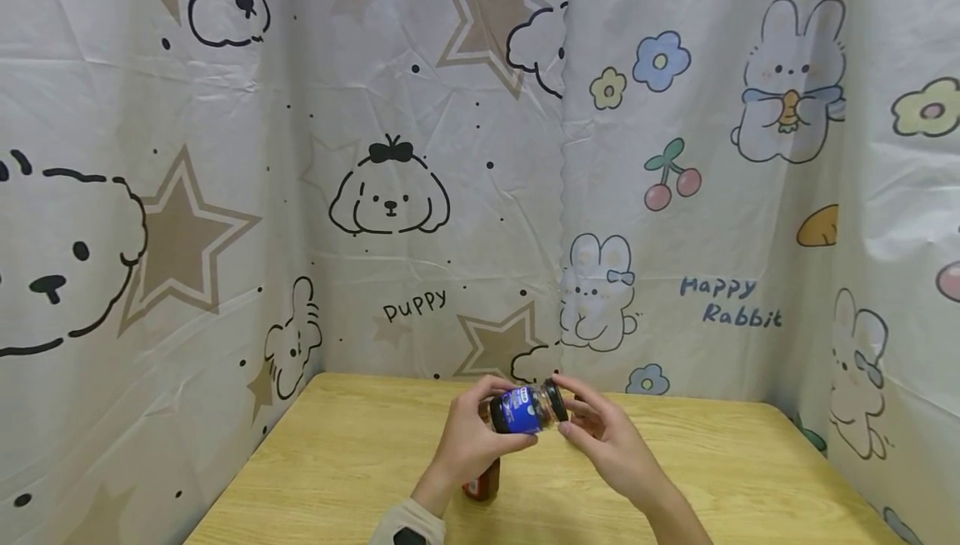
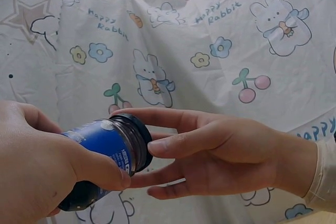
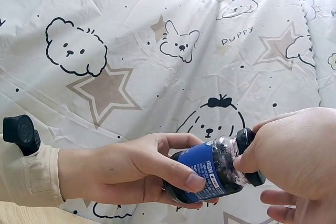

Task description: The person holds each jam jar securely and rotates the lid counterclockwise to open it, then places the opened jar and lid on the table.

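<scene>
A glass jar (image 1: 517,412) with a blue label and dark contents is held tilted above the table, its lid end toward the right. My left hand (image 1: 467,432) grips the jar's body, with the thumb lying along the label. At the mouth, my right hand (image 1: 617,449) pinches the black lid (image 1: 556,400) between thumb and fingers. The right wrist view shows the lid (image 3: 250,157) over the glass neck; whether it is loose I cannot tell. Below my left wrist stands a reddish-brown container (image 1: 483,485), partly covered by that hand.
Beneath the hands is a light wooden table (image 1: 337,462). Fabric curtains (image 1: 450,270) printed with puppies, stars and rabbits enclose its back and both sides. A dark device (image 3: 22,134) is worn on the left wrist, over a beige sleeve.
</scene>
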A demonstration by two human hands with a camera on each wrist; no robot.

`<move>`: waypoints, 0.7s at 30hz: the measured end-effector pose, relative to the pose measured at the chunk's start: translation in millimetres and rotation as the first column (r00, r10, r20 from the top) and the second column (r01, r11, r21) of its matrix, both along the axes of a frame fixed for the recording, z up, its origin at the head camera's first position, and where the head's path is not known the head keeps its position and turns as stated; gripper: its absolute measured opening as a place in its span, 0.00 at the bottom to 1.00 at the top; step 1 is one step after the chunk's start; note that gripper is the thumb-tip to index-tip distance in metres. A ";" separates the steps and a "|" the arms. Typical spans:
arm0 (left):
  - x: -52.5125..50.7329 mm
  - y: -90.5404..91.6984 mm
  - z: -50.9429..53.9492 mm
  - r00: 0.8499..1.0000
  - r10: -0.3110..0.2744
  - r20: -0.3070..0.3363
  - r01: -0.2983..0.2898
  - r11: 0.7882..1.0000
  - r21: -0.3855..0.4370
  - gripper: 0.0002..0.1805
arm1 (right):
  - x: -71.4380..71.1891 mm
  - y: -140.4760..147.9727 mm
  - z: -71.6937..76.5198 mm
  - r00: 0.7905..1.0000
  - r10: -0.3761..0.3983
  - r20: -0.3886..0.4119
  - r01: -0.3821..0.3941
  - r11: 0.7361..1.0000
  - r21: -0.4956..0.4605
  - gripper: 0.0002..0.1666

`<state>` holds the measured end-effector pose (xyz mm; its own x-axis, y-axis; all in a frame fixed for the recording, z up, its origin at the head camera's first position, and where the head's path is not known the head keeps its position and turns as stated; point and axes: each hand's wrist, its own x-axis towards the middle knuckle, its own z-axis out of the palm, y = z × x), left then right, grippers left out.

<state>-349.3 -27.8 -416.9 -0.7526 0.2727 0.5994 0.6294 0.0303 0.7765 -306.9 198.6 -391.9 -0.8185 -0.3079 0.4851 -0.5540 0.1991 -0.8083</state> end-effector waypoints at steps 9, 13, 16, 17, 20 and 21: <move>-0.3 2.2 -0.8 1.000 -0.002 0.011 0.002 1.000 -0.002 0.32 | -0.9 0.8 -0.3 0.999 -0.016 0.045 0.017 1.000 -0.023 0.30; 0.5 3.1 -1.2 1.000 0.010 0.012 -0.010 1.000 -0.009 0.32 | -1.7 -2.6 -0.9 0.995 -0.059 0.077 0.063 0.997 -0.042 0.28; 0.9 3.7 -1.7 1.000 0.018 0.008 -0.018 1.000 -0.010 0.32 | -2.3 -6.5 -2.6 0.992 -0.099 0.081 0.105 0.992 -0.064 0.25; 1.1 3.9 -1.8 1.000 0.020 0.010 -0.020 1.000 -0.008 0.32 | -2.3 -7.4 -3.1 0.990 -0.111 0.081 0.117 0.990 -0.074 0.25; 1.7 4.3 -1.5 1.000 0.023 0.020 -0.023 1.000 -0.001 0.32 | -1.9 -9.9 -3.5 0.988 -0.128 0.084 0.135 0.987 -0.083 0.24; 2.0 4.3 -1.3 0.999 0.021 0.024 -0.022 1.000 0.004 0.33 | -1.5 -10.4 -3.3 0.988 -0.130 0.087 0.137 0.987 -0.083 0.24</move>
<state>-347.3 -23.5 -418.2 -0.7726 0.2538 0.5819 0.6095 0.0403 0.7917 -308.4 188.3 -395.3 -0.8872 -0.1517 0.4357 -0.4588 0.1924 -0.8674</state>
